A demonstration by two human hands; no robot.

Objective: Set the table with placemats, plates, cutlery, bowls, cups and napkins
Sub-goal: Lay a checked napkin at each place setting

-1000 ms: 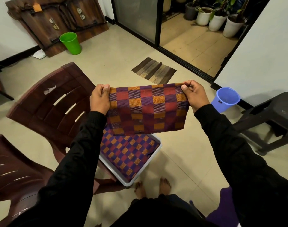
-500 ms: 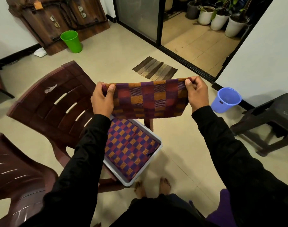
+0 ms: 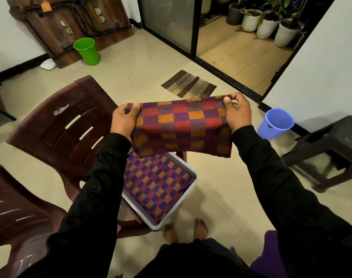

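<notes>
I hold a folded checkered placemat, woven in red, purple and orange, stretched out in front of me. My left hand grips its left edge, thumb on top. My right hand pinches its right top corner. Below it, a grey tray on the seat of a brown plastic chair holds more checkered placemats of the same pattern. My arms hide the tray's left side.
A second brown chair stands at lower left. A dark stool and a blue bin are on the right, a green bin by a folded wooden table at the back. A striped doormat lies before the sliding door.
The placemat has been raised slightly and tilted flatter, its lower half folding under, while both hands keep their hold on its ends.
</notes>
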